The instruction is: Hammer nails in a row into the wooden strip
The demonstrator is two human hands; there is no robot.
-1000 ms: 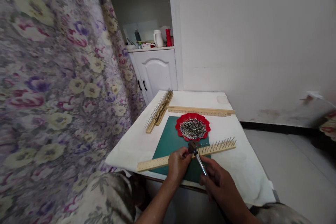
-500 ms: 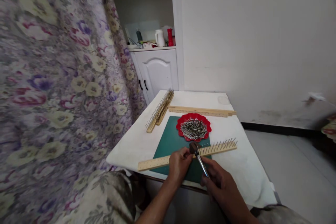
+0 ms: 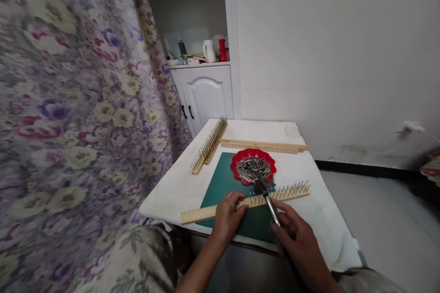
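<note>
My right hand is wrapped round a hammer with a shiny metal shaft and a dark head, which hovers above the strip near the bowl. Across the green mat lies a wooden strip with rows of small holes. Several nails stand upright along its right part. My left hand is closed over the strip's middle, thumb on the near side and fingers on the far side; whether a nail is pinched there I cannot tell. Beyond the hammer head, a red scalloped bowl holds many loose nails.
Nail-studded wooden strips lie at the table's left. More wooden strips lie across the back. A white cloth covers the table. A floral curtain hangs on the left; a white cabinet and a wall stand behind.
The hammer head has risen and moved away from my left hand, toward the bowl. My left hand has shifted slightly left along the strip, baring more nails beside it.
</note>
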